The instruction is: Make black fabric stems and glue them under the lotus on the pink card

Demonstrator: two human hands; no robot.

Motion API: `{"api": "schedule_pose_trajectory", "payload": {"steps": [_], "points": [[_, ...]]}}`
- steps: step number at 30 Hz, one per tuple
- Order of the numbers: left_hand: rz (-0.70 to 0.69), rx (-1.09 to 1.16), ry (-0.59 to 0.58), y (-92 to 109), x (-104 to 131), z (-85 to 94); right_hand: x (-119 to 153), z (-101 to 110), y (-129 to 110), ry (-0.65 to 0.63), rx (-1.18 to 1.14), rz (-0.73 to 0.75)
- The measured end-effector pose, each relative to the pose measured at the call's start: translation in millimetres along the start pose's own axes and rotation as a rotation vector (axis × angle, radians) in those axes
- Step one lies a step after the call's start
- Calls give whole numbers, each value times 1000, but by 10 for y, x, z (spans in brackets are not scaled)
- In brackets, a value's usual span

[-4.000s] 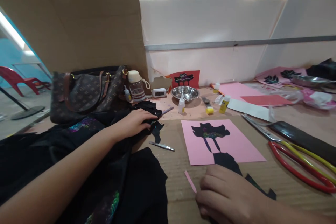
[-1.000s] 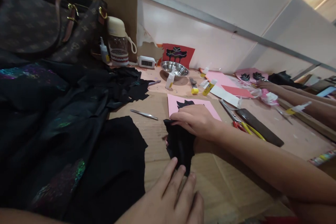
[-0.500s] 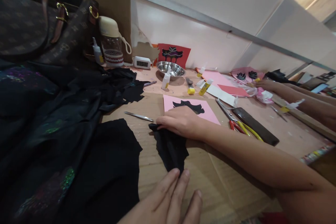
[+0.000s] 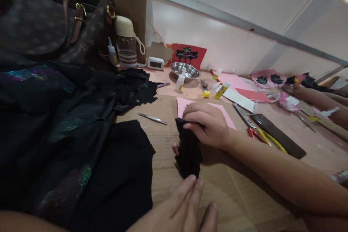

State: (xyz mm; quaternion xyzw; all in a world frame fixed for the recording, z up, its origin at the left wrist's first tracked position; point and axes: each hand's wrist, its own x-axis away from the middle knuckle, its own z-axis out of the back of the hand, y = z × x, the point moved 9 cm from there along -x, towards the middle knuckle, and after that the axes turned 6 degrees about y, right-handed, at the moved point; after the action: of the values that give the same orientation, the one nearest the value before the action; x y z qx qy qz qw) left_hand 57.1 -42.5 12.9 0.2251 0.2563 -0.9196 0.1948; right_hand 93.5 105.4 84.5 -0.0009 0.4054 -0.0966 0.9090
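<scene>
A piece of black cloth (image 4: 188, 156) with ragged edges stretches between my two hands over the cardboard sheet (image 4: 168, 188). My right hand (image 4: 208, 125) is closed on its far end, thumb and fingers pinching the folded edge. At the near end, my left hand (image 4: 179, 206) has its fingers stretched out, fingertips touching the cloth. Behind my right hand lies a pink card (image 4: 225, 116), mostly covered by that hand. A small pink bit (image 4: 176, 148) shows at the cloth's left edge. Metal tweezers (image 4: 152, 118) lie to the left of my right hand.
Black cloth (image 4: 127, 163) covers the left side, below a handbag (image 4: 49, 25) and a bottle (image 4: 127, 43). Glue bottle (image 4: 179, 81), metal bowl (image 4: 187, 70) and glue stick (image 4: 222, 90) stand behind. Scissors (image 4: 252, 125) lie right. Another person's arm (image 4: 315, 99) reaches in at far right.
My right hand has shifted rightward and gripped the cloth's far end, raising it. The small pink bit has come into sight. The card's black shape is now hidden. The whole view has shifted slightly.
</scene>
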Motion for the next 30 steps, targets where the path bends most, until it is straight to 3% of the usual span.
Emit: {"api": "schedule_pose_trajectory", "payload": {"steps": [5,7,13,18,27,30], "points": [[49,47,-1,-57,-2,9,44,-222,219,-36,-110,-398],[82,57,-1,-83,-4,16,76,-258,230,-34,-134,-436],[114,54,34,-97,-27,46,134,-417,223,-199,87,-232],[95,61,42,-64,-24,40,141,-530,205,-255,111,-158],[115,86,55,-81,-14,44,81,-329,156,-104,73,-116],[111,73,59,-81,-27,59,64,-375,138,-131,80,-95]]}}
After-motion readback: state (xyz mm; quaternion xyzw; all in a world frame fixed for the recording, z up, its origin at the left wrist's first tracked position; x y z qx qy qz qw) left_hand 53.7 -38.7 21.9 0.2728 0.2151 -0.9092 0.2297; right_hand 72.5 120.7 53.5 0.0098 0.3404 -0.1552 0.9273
